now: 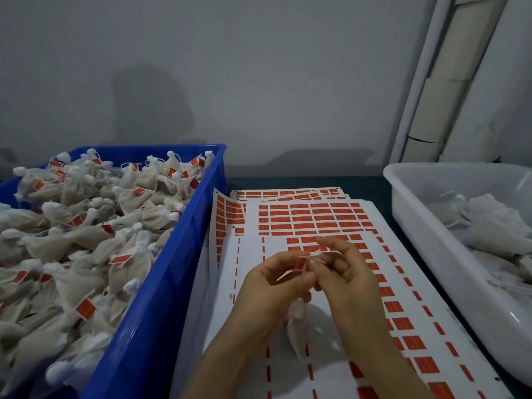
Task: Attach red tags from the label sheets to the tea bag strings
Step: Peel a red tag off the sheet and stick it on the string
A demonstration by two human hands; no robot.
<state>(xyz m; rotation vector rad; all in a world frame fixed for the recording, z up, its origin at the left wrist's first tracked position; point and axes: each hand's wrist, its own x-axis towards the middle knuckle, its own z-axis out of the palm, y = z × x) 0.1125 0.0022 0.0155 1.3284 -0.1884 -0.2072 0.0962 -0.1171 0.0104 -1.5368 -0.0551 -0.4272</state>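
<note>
My left hand pinches the red tag, and my right hand pinches what looks like the string, over the near label sheet. The tea bag dangles below. If the string slips, I'd expect the tag to seal crooked.

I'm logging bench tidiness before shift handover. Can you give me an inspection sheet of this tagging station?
Surface: dark table, mostly covered by label sheets; the top sheet is partly used.
Job's things: blue crate on the left, heaped with tagged tea bags; white tub on the right, holding white bags with no tags visible; one tea bag hangs below the hands.
Clutter: nothing seen.
Grippers: left hand pinches a red tag; right hand pinches the string beside it.
Cables: nothing seen.
Surroundings: grey wall; white pipes in the right corner.
</note>
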